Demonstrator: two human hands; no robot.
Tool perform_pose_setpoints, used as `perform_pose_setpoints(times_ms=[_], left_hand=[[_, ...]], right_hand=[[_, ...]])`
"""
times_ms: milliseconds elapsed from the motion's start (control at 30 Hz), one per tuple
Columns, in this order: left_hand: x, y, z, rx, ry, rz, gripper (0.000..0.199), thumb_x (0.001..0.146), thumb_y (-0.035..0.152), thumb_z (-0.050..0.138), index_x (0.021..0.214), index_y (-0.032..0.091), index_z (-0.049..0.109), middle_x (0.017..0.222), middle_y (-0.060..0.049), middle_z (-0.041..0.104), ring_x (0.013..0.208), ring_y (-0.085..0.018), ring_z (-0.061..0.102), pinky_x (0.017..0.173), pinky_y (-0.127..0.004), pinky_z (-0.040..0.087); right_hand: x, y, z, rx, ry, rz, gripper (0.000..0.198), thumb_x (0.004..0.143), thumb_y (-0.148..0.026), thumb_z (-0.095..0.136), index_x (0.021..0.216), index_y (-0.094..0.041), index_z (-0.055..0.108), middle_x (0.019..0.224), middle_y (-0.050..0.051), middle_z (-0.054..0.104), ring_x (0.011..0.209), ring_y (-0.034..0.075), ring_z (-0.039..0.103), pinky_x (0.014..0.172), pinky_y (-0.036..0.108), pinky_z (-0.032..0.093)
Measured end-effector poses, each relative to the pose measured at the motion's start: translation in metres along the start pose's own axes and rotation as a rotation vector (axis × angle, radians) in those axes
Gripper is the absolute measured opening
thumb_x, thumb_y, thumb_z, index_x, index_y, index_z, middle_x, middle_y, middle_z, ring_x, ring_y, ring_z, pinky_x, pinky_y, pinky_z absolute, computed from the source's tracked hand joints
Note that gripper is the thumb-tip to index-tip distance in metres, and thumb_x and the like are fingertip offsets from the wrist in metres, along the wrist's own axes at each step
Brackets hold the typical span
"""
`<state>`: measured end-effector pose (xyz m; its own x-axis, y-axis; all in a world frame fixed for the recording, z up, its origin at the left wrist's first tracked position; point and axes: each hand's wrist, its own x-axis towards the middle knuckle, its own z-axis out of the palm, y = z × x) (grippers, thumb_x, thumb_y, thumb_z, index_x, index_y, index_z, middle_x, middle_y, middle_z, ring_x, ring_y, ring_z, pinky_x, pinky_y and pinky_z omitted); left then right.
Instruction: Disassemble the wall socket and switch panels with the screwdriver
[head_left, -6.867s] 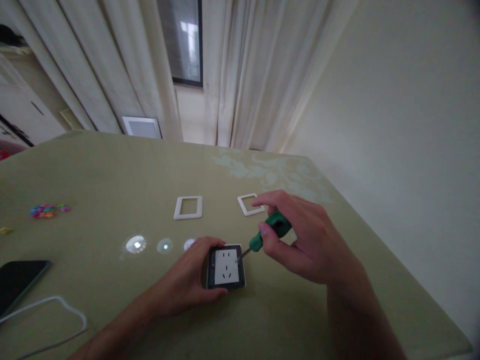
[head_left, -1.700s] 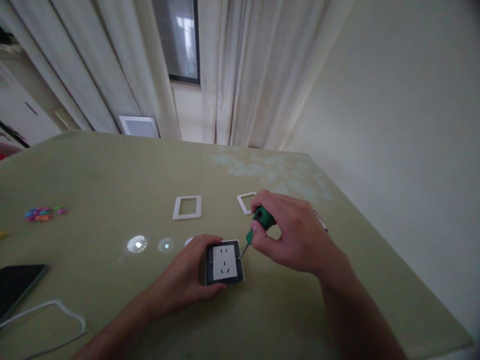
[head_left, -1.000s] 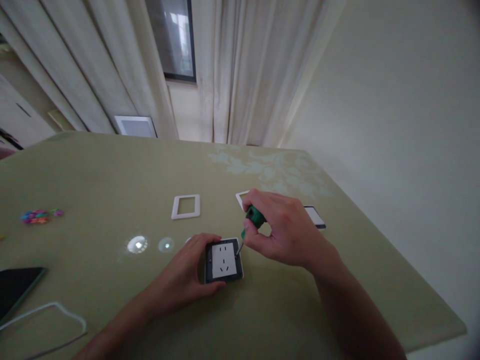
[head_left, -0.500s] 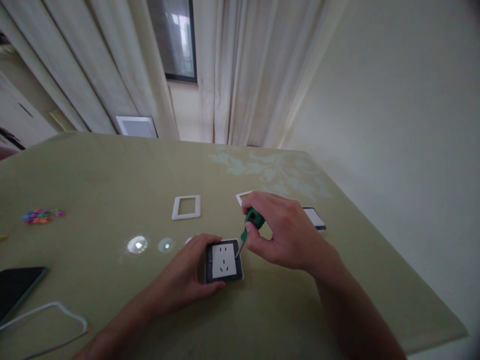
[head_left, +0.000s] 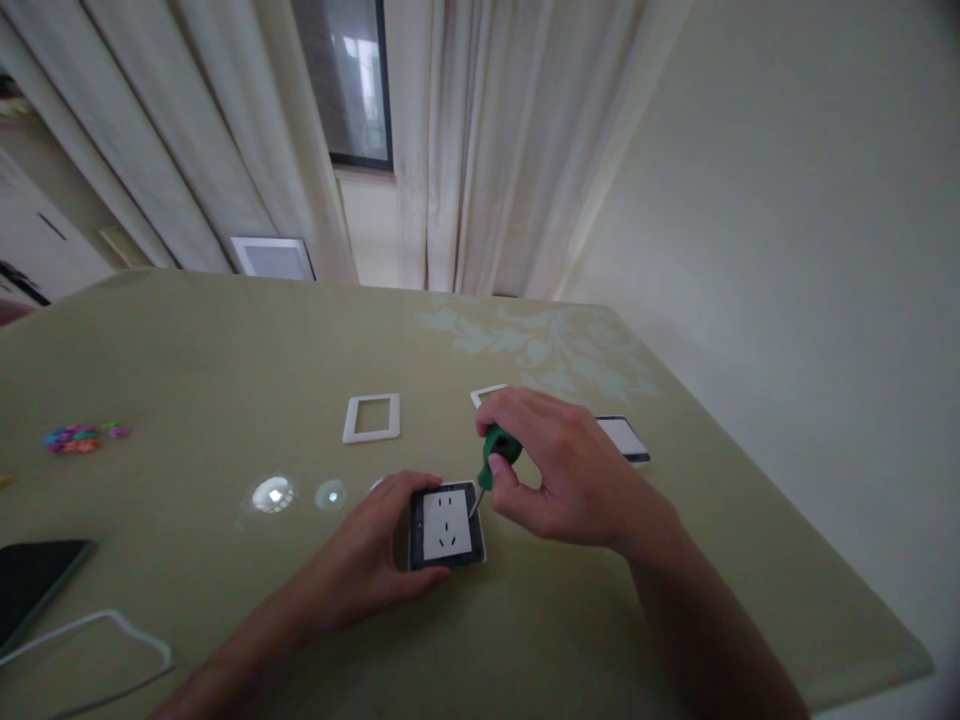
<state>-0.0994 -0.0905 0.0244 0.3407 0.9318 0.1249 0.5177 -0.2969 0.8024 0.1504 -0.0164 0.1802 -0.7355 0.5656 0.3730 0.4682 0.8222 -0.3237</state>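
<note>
A wall socket (head_left: 448,525) with a white slotted face and a dark surround lies face up on the table. My left hand (head_left: 379,540) grips it from the left side, fingers at the far edge and thumb at the near edge. In my right hand (head_left: 559,470) is a screwdriver (head_left: 495,450) with a green handle, held tilted. Its thin shaft slants down to the right side of the socket's face. Whether the tip sits in a screw is too small to tell. Beyond the hands lies a white square frame (head_left: 351,420); a second white frame (head_left: 487,393) is partly hidden behind my right hand.
To the right of my right hand lies a white plate with a dark edge (head_left: 622,438). Small colourful pieces (head_left: 79,438), a dark tablet-like device (head_left: 37,580) and a white cable (head_left: 112,615) are at the left. A wall (head_left: 825,300) borders the table's right side.
The screwdriver handle and my right hand have shifted slightly left and stand a little more upright over the socket. My left hand keeps its grip on the socket.
</note>
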Motion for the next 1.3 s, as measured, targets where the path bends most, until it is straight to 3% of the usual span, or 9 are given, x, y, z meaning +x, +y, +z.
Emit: perform_pose_setpoints(times_ms=[133,233,367,533,767,900,1033,1167,1300], left_hand=[[0.000,-0.002,0.001,-0.018,0.029,0.006,0.076,0.078,0.034,0.090,0.145,0.034,0.054,0.142,-0.010,0.066,0.127,-0.036,0.066,0.106,-0.054,0.056],[0.000,-0.002,0.002,-0.019,0.056,0.010,0.074,0.076,0.035,0.091,0.142,0.033,0.058,0.139,-0.010,0.069,0.125,-0.038,0.067,0.105,-0.055,0.056],[0.000,-0.003,0.001,-0.011,0.043,0.028,0.077,0.076,0.035,0.092,0.145,0.035,0.057,0.139,-0.009,0.068,0.126,-0.039,0.066,0.105,-0.056,0.056],[-0.001,-0.004,-0.002,0.050,-0.004,0.073,0.078,0.082,0.035,0.089,0.149,0.036,0.049,0.142,-0.010,0.065,0.129,-0.038,0.064,0.106,-0.056,0.055],[0.002,0.001,0.010,0.107,0.030,0.124,0.078,0.085,0.035,0.087,0.151,0.033,0.046,0.148,-0.013,0.061,0.138,-0.040,0.057,0.115,-0.059,0.050],[0.004,-0.002,0.017,0.090,0.047,0.114,0.080,0.083,0.032,0.089,0.150,0.032,0.046,0.147,-0.012,0.061,0.136,-0.038,0.058,0.114,-0.058,0.052],[0.005,0.000,0.017,0.092,0.044,0.127,0.081,0.080,0.028,0.088,0.151,0.033,0.050,0.150,-0.011,0.060,0.138,-0.037,0.057,0.117,-0.056,0.050],[0.007,0.002,0.018,0.090,0.069,0.135,0.080,0.074,0.025,0.089,0.146,0.029,0.055,0.146,-0.011,0.063,0.135,-0.036,0.059,0.117,-0.053,0.051],[0.008,0.002,0.021,0.061,0.095,0.174,0.078,0.072,0.027,0.089,0.142,0.026,0.056,0.142,-0.011,0.065,0.133,-0.035,0.060,0.116,-0.052,0.052]], right_hand=[[0.000,-0.001,-0.002,-0.080,-0.003,-0.003,0.011,0.099,-0.030,0.058,0.103,-0.021,0.062,0.091,0.003,0.069,0.081,0.020,0.061,0.072,0.031,0.040],[-0.002,0.000,-0.002,-0.167,0.037,0.050,0.026,0.109,-0.038,0.051,0.096,-0.021,0.064,0.079,0.002,0.069,0.073,0.018,0.060,0.068,0.031,0.036],[-0.004,-0.002,-0.005,-0.077,0.005,-0.030,0.028,0.102,-0.029,0.051,0.122,-0.018,0.066,0.106,0.009,0.076,0.095,0.024,0.067,0.081,0.034,0.045],[-0.002,-0.003,-0.004,-0.131,-0.008,0.059,0.029,0.109,-0.036,0.045,0.100,-0.020,0.067,0.084,0.004,0.071,0.077,0.020,0.063,0.072,0.032,0.041],[-0.003,-0.003,-0.001,-0.204,0.054,0.035,0.032,0.109,-0.041,0.048,0.097,-0.020,0.068,0.085,0.005,0.073,0.077,0.020,0.064,0.069,0.032,0.037],[-0.005,-0.005,-0.005,-0.153,0.015,-0.015,0.029,0.103,-0.029,0.048,0.118,-0.018,0.070,0.104,0.010,0.076,0.093,0.024,0.069,0.078,0.033,0.043],[-0.006,-0.008,-0.007,-0.244,0.017,0.084,0.028,0.106,-0.037,0.049,0.104,-0.019,0.070,0.086,0.006,0.074,0.077,0.022,0.066,0.069,0.033,0.038],[-0.010,-0.013,-0.008,-0.206,-0.014,0.057,0.027,0.103,-0.030,0.051,0.119,-0.019,0.069,0.100,0.008,0.078,0.089,0.024,0.070,0.074,0.033,0.041],[-0.015,-0.018,-0.010,-0.278,-0.032,0.182,0.029,0.107,-0.039,0.049,0.107,-0.020,0.070,0.089,0.006,0.077,0.078,0.023,0.068,0.068,0.033,0.038]])
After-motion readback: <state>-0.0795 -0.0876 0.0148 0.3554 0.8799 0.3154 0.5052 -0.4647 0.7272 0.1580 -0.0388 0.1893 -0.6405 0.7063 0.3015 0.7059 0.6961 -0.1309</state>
